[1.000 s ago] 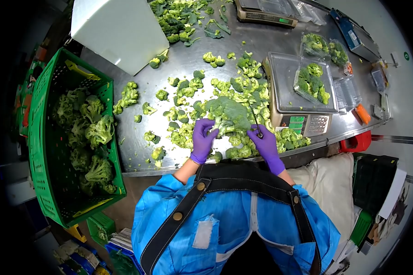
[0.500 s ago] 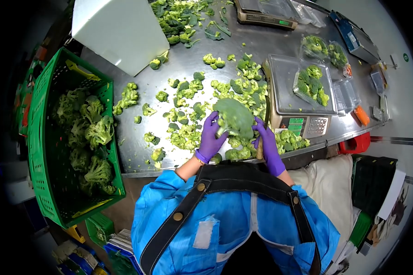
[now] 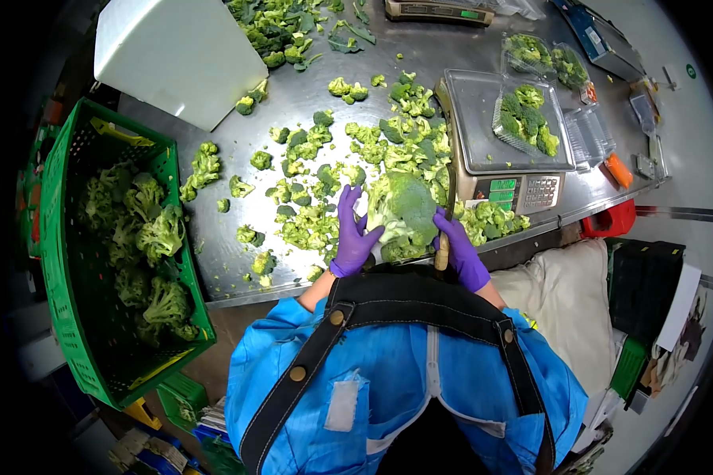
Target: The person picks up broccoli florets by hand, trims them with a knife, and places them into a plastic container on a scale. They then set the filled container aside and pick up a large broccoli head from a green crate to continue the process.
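A large broccoli head is between my two purple-gloved hands, over the florets near the table's front edge. Its pale cut stems face left and its dark crown faces right. My left hand is open at its left side, fingers stretched upward and apart, the thumb reaching to its lower edge. My right hand is closed around the wooden handle of a knife, whose dark, narrow blade points away from me along the scale's side. The right fingertips are right at the crown's edge.
Cut florets cover the table. On the left stands a green crate of broccoli heads, with a white box behind it. To the right, a scale bears a clear tray of florets. Empty clear trays lie beyond it.
The broccoli head has turned so that its cut stems show more on the left. My left fingers have spread away from it. The camera view has shifted slightly.
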Tool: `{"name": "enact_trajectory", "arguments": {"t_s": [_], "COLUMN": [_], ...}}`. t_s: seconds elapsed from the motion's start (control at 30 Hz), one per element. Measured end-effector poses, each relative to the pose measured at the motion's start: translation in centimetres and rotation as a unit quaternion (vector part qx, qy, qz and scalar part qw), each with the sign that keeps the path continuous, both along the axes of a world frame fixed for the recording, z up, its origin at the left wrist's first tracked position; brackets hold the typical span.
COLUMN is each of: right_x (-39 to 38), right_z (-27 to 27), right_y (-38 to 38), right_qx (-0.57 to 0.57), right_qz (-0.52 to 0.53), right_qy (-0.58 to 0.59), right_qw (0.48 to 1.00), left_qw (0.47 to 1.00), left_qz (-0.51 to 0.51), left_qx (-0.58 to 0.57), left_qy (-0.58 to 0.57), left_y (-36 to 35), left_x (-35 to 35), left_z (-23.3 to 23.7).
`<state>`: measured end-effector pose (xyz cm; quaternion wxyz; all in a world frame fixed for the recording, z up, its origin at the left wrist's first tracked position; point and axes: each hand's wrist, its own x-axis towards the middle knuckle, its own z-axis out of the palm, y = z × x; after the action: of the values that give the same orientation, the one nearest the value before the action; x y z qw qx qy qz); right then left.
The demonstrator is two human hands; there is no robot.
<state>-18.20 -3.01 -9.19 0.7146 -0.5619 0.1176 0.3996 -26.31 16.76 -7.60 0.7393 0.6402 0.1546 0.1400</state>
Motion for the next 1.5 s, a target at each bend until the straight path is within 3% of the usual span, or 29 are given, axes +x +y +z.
{"name": "enact_trajectory", "arguments": {"t_s": [0.03,0.07,0.1,0.13,0.37,0.43,0.47,0.6,1.1,1.13,1.2,1.23,1.27,1.3,1.33,1.37,1.43,1.5], "right_x": [0.1,0.2,0.4,0.3,0.6,1.0,1.2,2.4,1.1,1.1,0.9,0.8,0.6,0.4,0.2,0.1,0.4,0.8], "right_z": [-0.5,-0.9,-1.0,-0.5,4.6,5.9,7.0,7.7,10.0,10.0,8.9,8.5,8.4,8.3,8.7,8.9,8.3,7.0], "right_y": [0.1,0.2,0.3,0.4,1.9,2.3,2.7,3.4,4.6,4.8,4.9,5.1,5.4,5.8,6.2,6.4,6.5,6.0], "right_qx": [0.001,-0.008,-0.017,-0.016,0.051,0.045,0.039,0.056,0.041,0.052,0.022,0.002,0.004,0.003,0.004,0.002,-0.056,-0.071], "right_qz": [-0.001,-0.030,-0.057,-0.055,0.010,0.074,0.087,0.124,0.157,0.148,0.140,0.140,0.117,0.094,0.085,0.071,0.073,0.080], "right_qy": [0.001,0.014,0.026,0.026,-0.149,-0.228,-0.227,-0.329,-0.387,-0.369,-0.370,-0.388,-0.338,-0.284,-0.280,-0.276,-0.282,-0.258], "right_qw": [1.000,0.999,0.998,0.998,0.987,0.970,0.969,0.934,0.908,0.916,0.918,0.911,0.934,0.954,0.956,0.958,0.955,0.960], "left_qw": [0.999,0.983,0.937,0.872,0.886,0.914,0.913,0.917,0.970,0.974,0.964,0.972,0.973,0.974,0.916,0.836,0.851,0.904], "left_qz": [0.023,-0.065,-0.151,-0.210,-0.234,-0.183,-0.223,-0.186,-0.177,-0.188,-0.225,-0.215,-0.199,-0.212,-0.162,-0.117,-0.082,0.007], "left_qx": [-0.004,-0.124,-0.240,-0.394,-0.376,-0.307,-0.300,-0.321,-0.124,-0.084,0.142,0.093,0.012,0.002,-0.367,-0.536,-0.512,-0.419], "left_qy": [0.030,0.119,0.203,0.200,0.140,0.192,0.164,0.144,0.110,0.093,-0.008,-0.025,-0.116,-0.080,0.000,-0.022,-0.083,-0.082], "left_y": [-0.1,0.7,1.7,2.1,3.3,4.0,5.0,5.9,7.4,7.5,7.9,6.6,6.0,6.3,5.6,5.5,6.3,8.3], "left_x": [-0.1,-0.1,0.0,-0.1,-1.7,-1.8,-1.9,-1.9,0.2,-0.2,-2.4,-2.3,-3.2,-4.0,-4.2,-4.4,-5.6,-6.8], "left_z": [-0.6,-1.6,-2.5,-2.1,-1.1,-0.8,-2.3,-6.5,-11.5,-12.6,-20.2,-8.3,-11.9,-7.5,-8.9,-1.2,-3.9,-3.4]}}
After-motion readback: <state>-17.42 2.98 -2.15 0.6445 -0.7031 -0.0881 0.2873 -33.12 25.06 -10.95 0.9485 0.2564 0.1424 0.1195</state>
